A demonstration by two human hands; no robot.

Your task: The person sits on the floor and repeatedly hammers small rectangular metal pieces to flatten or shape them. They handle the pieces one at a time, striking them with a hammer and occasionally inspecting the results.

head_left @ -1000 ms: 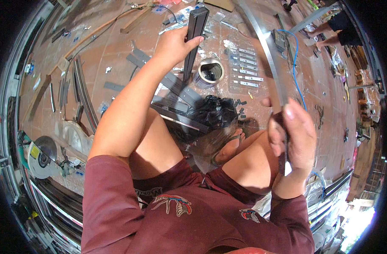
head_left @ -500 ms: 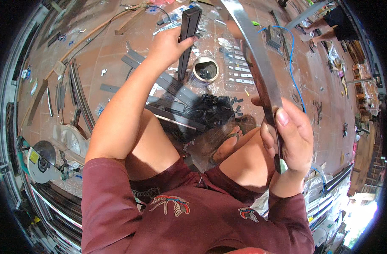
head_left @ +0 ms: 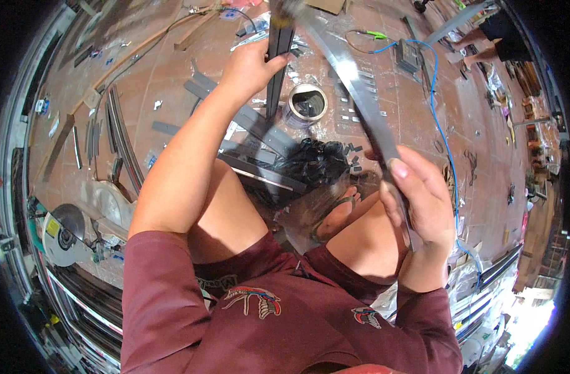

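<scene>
My left hand [head_left: 249,70] is closed around a dark metal profile [head_left: 273,93], a long grooved bar standing on end. My right hand [head_left: 423,196] grips the lower end of a long, flat, shiny metal bar [head_left: 354,84]. That bar slants up and to the left; its far end is smeared by motion and overlaps the top of the profile, so I cannot tell whether they touch. Just right of the profile stands a round can [head_left: 307,105] with dark contents. Nearer to me lies a crumpled black plastic bag [head_left: 316,163].
Flat grey strips [head_left: 260,128] lie left of the can. A circular saw [head_left: 65,234] sits at the lower left. On the right, a blue cable [head_left: 435,118] runs past a dark box [head_left: 409,57]. Another person's legs [head_left: 469,48] show at the upper right.
The metal bar in my right hand has swung left, its far end coming over the profile's top. My right hand has shifted slightly left; the left still holds the profile.
</scene>
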